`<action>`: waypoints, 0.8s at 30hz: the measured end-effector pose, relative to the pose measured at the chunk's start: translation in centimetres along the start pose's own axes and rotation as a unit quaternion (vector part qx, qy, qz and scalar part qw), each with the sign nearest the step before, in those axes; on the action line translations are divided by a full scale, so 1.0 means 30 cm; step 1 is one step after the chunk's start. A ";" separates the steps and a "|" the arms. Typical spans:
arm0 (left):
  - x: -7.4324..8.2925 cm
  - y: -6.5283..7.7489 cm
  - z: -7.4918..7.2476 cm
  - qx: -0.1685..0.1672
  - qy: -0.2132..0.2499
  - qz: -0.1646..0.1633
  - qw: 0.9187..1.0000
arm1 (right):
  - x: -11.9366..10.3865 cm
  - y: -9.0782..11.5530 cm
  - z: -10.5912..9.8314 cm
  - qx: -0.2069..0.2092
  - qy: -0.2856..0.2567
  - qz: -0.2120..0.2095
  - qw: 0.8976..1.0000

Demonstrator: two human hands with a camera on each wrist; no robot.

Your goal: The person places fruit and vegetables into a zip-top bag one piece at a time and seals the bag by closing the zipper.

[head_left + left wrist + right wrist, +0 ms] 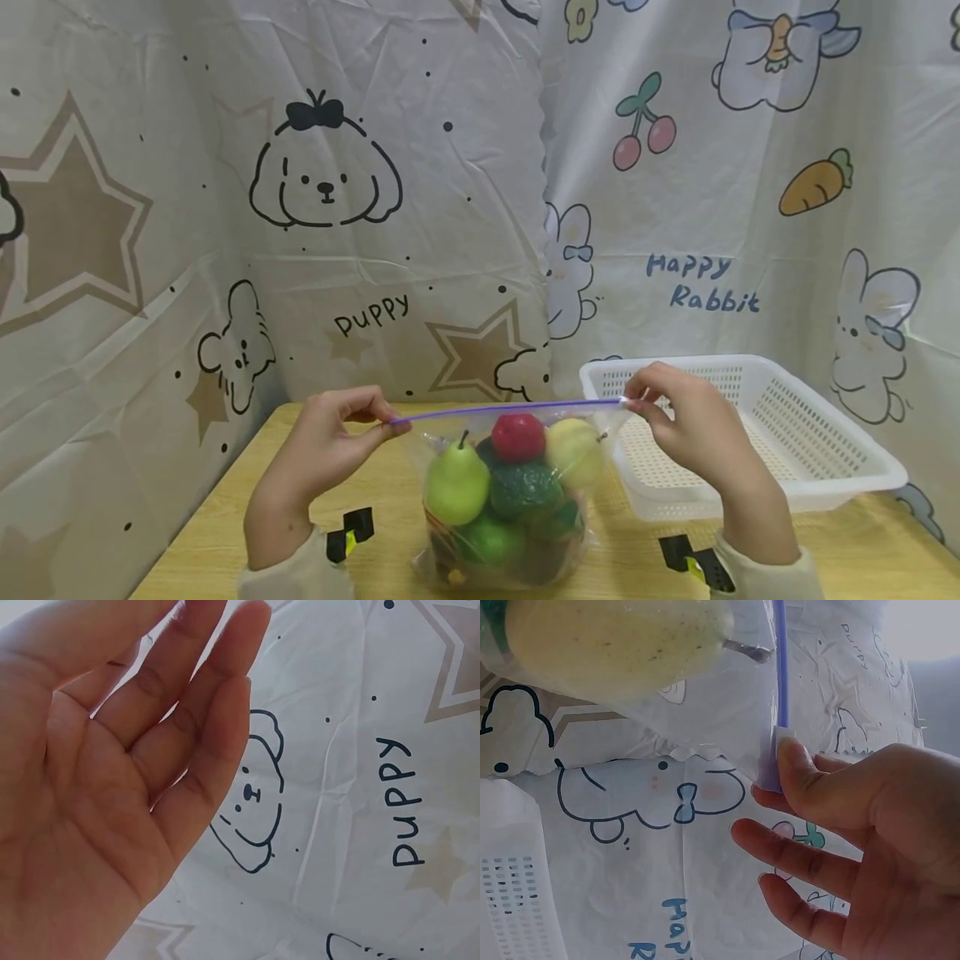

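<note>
A clear zip bag (472, 423) full of fruit and vegetable pieces hangs or stands at the table's front, its purple zip strip (502, 408) stretched across the top. Through the film show a green pear (457, 485), a red round fruit (518, 437), a dark green bumpy piece (527, 492) and a yellow pear (622, 645). My left hand (318, 446) pinches the strip's left end between thumb and finger; in the left wrist view that pinch is out of frame. At the opposite end, my right hand (693, 425) pinches the corner, where a small white slider (784, 733) shows by the thumb.
Behind the right hand stands a white perforated basket (795, 492) on the wooden table (360, 475). A printed curtain (465, 233) with puppy and rabbit drawings encloses the table at the back and sides.
</note>
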State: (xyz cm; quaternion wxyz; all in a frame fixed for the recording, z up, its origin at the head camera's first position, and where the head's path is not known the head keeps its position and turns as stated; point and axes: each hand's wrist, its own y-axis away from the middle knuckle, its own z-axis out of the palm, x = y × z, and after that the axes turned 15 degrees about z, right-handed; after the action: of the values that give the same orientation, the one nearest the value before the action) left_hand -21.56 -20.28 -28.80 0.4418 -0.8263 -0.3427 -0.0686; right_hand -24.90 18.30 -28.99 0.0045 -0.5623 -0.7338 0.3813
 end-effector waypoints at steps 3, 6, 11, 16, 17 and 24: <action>0.004 0.000 0.008 -0.010 0.025 -0.008 1.000 | 0.004 0.002 0.003 -0.019 -0.002 -0.001 1.000; 0.017 0.000 0.015 -0.025 0.054 -0.018 0.998 | 0.006 0.008 -0.001 -0.051 -0.020 -0.004 0.998; 0.050 -0.009 0.010 -0.028 0.091 -0.017 0.995 | 0.002 0.022 -0.029 -0.077 -0.074 -0.011 0.994; 0.051 -0.033 0.021 -0.013 0.091 -0.015 0.996 | 0.001 0.009 -0.024 -0.051 -0.073 -0.006 0.996; 0.045 -0.037 0.027 -0.014 0.089 -0.019 0.996 | 0.001 0.004 -0.016 -0.049 -0.067 0.002 0.997; -0.009 -0.049 0.074 -0.021 0.039 -0.050 0.998 | 0.000 -0.011 0.048 -0.052 -0.041 0.060 0.996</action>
State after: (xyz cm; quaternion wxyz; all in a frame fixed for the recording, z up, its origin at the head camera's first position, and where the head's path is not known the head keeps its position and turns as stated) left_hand -23.11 -18.14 -29.23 0.4333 -0.8139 -0.3645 -0.1304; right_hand -25.79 17.48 -29.84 -0.0777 -0.5885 -0.7171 0.3652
